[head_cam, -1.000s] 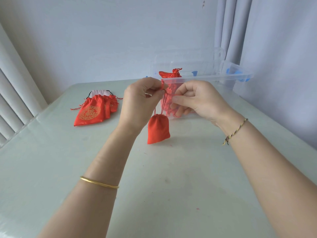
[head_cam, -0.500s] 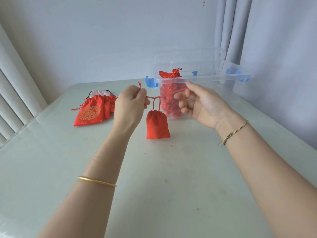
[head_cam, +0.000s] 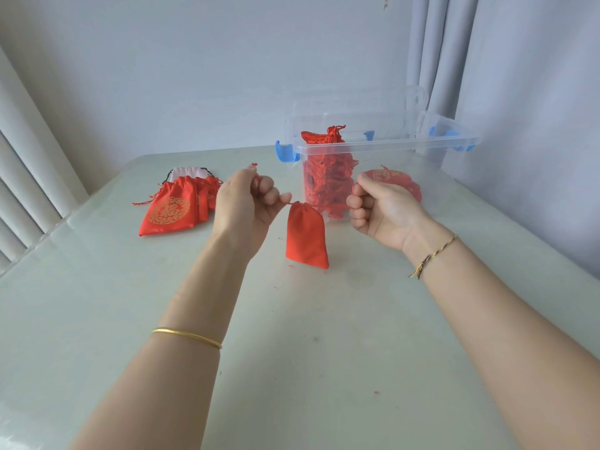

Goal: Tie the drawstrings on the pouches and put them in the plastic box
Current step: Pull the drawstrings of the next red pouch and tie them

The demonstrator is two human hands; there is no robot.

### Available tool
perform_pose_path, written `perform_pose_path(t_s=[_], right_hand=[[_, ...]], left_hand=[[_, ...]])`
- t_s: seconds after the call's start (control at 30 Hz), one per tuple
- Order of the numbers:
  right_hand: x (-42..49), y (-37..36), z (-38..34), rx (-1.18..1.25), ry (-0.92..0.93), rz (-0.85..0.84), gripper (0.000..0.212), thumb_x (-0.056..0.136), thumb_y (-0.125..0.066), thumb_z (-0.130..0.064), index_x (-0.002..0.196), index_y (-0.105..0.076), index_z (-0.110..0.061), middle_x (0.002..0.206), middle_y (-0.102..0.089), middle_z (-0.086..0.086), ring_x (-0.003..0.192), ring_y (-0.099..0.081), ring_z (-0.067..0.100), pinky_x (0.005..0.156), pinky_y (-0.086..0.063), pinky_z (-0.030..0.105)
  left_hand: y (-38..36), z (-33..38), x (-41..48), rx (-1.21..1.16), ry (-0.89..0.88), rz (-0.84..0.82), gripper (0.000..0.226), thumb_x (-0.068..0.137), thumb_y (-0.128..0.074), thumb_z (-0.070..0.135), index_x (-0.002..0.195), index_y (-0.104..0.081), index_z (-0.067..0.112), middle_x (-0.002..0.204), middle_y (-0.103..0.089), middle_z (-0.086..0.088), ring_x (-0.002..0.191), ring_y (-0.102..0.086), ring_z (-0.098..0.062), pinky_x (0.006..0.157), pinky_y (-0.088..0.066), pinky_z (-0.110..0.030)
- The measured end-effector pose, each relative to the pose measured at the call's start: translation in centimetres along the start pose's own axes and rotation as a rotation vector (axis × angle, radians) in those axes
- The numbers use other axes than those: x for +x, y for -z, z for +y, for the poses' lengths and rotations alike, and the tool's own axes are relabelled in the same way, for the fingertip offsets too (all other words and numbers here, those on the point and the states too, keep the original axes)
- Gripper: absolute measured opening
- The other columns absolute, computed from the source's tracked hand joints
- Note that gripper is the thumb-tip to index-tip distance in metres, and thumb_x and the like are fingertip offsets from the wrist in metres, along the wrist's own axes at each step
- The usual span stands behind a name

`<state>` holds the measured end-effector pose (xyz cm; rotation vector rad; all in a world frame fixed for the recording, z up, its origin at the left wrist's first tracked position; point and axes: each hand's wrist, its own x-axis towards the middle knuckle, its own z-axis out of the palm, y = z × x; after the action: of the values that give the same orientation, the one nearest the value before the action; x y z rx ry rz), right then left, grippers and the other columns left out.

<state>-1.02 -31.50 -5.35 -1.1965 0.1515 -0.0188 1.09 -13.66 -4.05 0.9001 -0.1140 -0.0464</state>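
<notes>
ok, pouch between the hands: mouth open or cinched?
Cinched: the red pouch is gathered to a point at its top, drawstrings pulled taut by the left hand and right hand.

Readable text: none anywhere in view.
Front pouch of the pile (head_cam: 168, 212): round gold emblem on red cloth. A ring of ornament surrounds character-like strokes in the middle, too blurred to read.
Pouch behind the clear wall (head_cam: 394, 178): gold marks on red, seen through the box (head_cam: 389, 145). The strokes are smeared and not legible. Cannot tell whether it lies inside or behind the box.
Box: no label or brand mark made out on its wall or rim.
</notes>
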Motion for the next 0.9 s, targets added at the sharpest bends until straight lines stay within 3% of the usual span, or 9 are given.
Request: perform_pose_path(t_s=[0.07, 0.2, 0.3, 0.47, 0.6, 0.67, 0.73, 0.83, 0.9], right_hand=[[0.0, 0.3, 0.0, -0.038, 0.002, 0.037, 0.033, 0.095, -0.048, -0.027, 0.064, -0.048, -0.015, 0.044, -0.049, -0.003, 0.036, -0.037, 0.010, 0.039, -0.032, 0.015], [-0.3, -0.3, -0.7, -0.101, 0.092, 0.074, 0.034, 0.095, -0.048, -0.025, 0.064, -0.050, -0.014, 0.044, -0.052, -0.002, 0.038, -0.041, 0.010, 0.039, -0.035, 0.015], [-1.1, -1.3, -1.9, -0.079, 0.186, -0.010, 0.032, 0.096, -0.046, -0.024, 0.066, -0.052, -0.013, 0.051, -0.061, 0.000, 0.041, -0.050, 0.009, 0.042, -0.041, 0.017], [-2.2, -2.9, -2.9, -0.075, 0.275, -0.141, 0.031, 0.096, -0.046, -0.027, 0.069, -0.054, -0.012, 0.070, -0.069, 0.007, 0.048, -0.056, 0.008, 0.047, -0.046, 0.019], [-1.9, -2.8, -2.3, -0.100, 0.196, -0.117, 0.033, 0.096, -0.045, -0.032, 0.075, -0.060, -0.012, 0.079, -0.063, 0.007, 0.051, -0.054, 0.007, 0.049, -0.045, 0.017], [-1.7, -2.3, -1.8, -0.187, 0.049, -0.045, 0.037, 0.097, -0.042, -0.037, 0.081, -0.060, -0.009, 0.076, -0.063, 0.007, 0.046, -0.053, 0.007, 0.044, -0.042, 0.017], [-1.7, -2.1, -1.5, -0.285, -0.010, 0.005, 0.027, 0.098, -0.043, -0.029, 0.084, -0.054, -0.007, 0.075, -0.064, 0.011, 0.040, -0.051, 0.007, 0.040, -0.038, 0.015], [-1.9, -2.7, -1.6, -0.346, 0.092, -0.045, 0.005, 0.094, -0.045, -0.007, 0.090, -0.048, -0.008, 0.074, -0.064, 0.012, 0.039, -0.051, 0.009, 0.038, -0.037, 0.016], [-2.3, -3.1, -1.6, -0.418, 0.151, -0.098, 0.010, 0.092, -0.044, -0.001, 0.089, -0.050, -0.009, 0.072, -0.062, 0.011, 0.042, -0.056, 0.011, 0.039, -0.039, 0.018]], left_hand=[[-0.1, -0.3, -0.1, 0.124, -0.002, -0.026, 0.035, 0.097, -0.037, 0.011, 0.062, -0.034, 0.013, 0.051, -0.037, 0.000, 0.043, -0.032, -0.013, 0.046, -0.043, -0.023], [-0.5, -0.2, -0.5, 0.525, 0.015, -0.124, 0.030, 0.097, -0.045, 0.023, 0.069, -0.047, 0.011, 0.062, -0.044, -0.001, 0.049, -0.040, -0.011, 0.050, -0.047, -0.022], [-0.5, 0.4, -0.8, 0.770, 0.035, -0.235, 0.022, 0.091, -0.057, 0.024, 0.083, -0.057, 0.003, 0.067, -0.047, -0.004, 0.054, -0.045, -0.012, 0.052, -0.047, -0.019], [-1.3, 0.8, -1.5, 1.056, -0.031, -0.359, 0.011, 0.081, -0.069, 0.014, 0.076, -0.065, 0.005, 0.058, -0.052, -0.002, 0.048, -0.046, -0.011, 0.051, -0.044, -0.019], [-1.6, 0.2, -1.6, 1.061, -0.030, -0.359, 0.018, 0.083, -0.066, 0.012, 0.085, -0.065, -0.006, 0.060, -0.054, -0.004, 0.051, -0.046, -0.013, 0.050, -0.043, -0.020], [-1.5, 0.1, -1.5, 0.984, 0.011, -0.329, 0.016, 0.086, -0.063, 0.014, 0.081, -0.066, -0.002, 0.062, -0.055, -0.004, 0.052, -0.047, -0.011, 0.051, -0.043, -0.019], [-1.4, 0.2, -1.3, 0.908, 0.038, -0.291, 0.016, 0.089, -0.059, 0.013, 0.077, -0.066, 0.004, 0.064, -0.056, -0.004, 0.050, -0.048, -0.008, 0.050, -0.044, -0.016], [-1.2, 0.2, -1.0, 0.856, 0.052, -0.248, 0.017, 0.091, -0.057, 0.012, 0.082, -0.064, 0.000, 0.066, -0.056, -0.005, 0.048, -0.049, -0.005, 0.047, -0.045, -0.014], [-1.1, 0.2, -1.0, 0.838, 0.050, -0.238, 0.018, 0.092, -0.056, 0.012, 0.089, -0.063, -0.004, 0.067, -0.056, -0.005, 0.047, -0.049, -0.004, 0.046, -0.045, -0.014]])
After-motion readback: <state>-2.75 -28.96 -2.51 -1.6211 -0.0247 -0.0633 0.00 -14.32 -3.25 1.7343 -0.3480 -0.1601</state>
